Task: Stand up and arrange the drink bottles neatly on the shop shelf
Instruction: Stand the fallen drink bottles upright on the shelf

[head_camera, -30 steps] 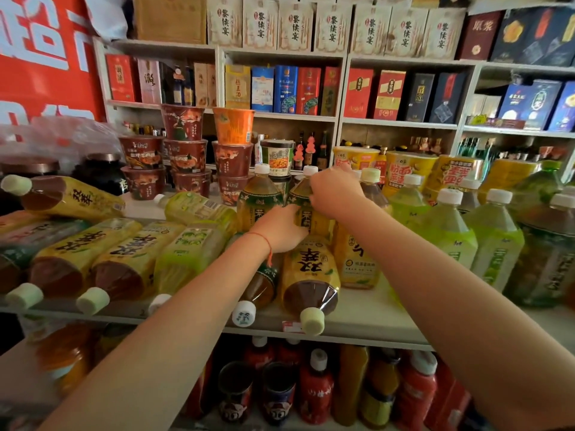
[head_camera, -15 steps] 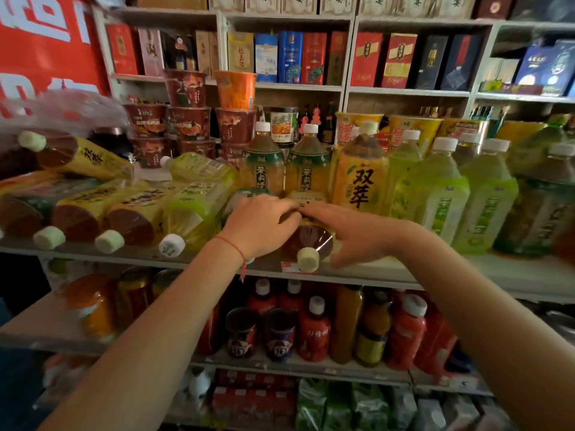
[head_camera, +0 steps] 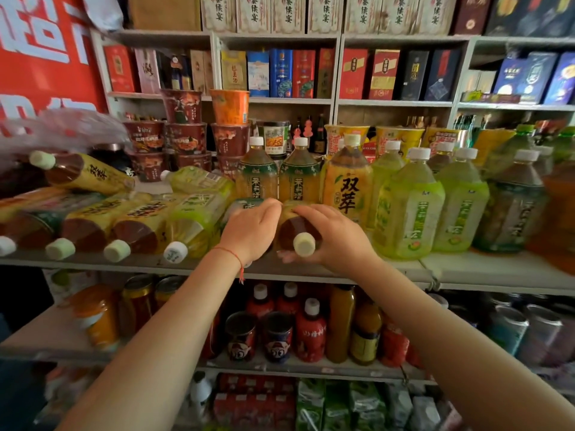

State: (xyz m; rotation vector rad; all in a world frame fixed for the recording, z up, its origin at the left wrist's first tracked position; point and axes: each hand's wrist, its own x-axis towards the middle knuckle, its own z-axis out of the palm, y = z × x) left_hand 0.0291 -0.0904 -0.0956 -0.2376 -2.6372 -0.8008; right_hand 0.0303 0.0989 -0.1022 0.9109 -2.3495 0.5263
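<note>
A brown tea bottle [head_camera: 291,227] with a yellow label lies on the shelf [head_camera: 466,272], its pale cap pointing at me. My right hand [head_camera: 337,241] grips it from the right, thumb under the neck. My left hand [head_camera: 249,233] curls over a lying green-labelled bottle [head_camera: 241,205] just to its left, fingertips touching the brown one. Behind stand two jasmine tea bottles [head_camera: 256,178], a yellow-labelled bottle [head_camera: 348,188] and light green bottles [head_camera: 407,206]. To the left, several bottles [head_camera: 140,222] lie on their sides.
Stacked noodle cups [head_camera: 183,132] stand behind the lying bottles. Dark bottles [head_camera: 513,206] fill the shelf's right end. The shelf below holds red bottles and cans [head_camera: 311,334]. Boxed goods [head_camera: 280,73] line the wall shelves behind.
My right hand left the top of the upright yellow-labelled bottle and came down onto the lying brown bottle. My left hand stayed on the lying bottles.
</note>
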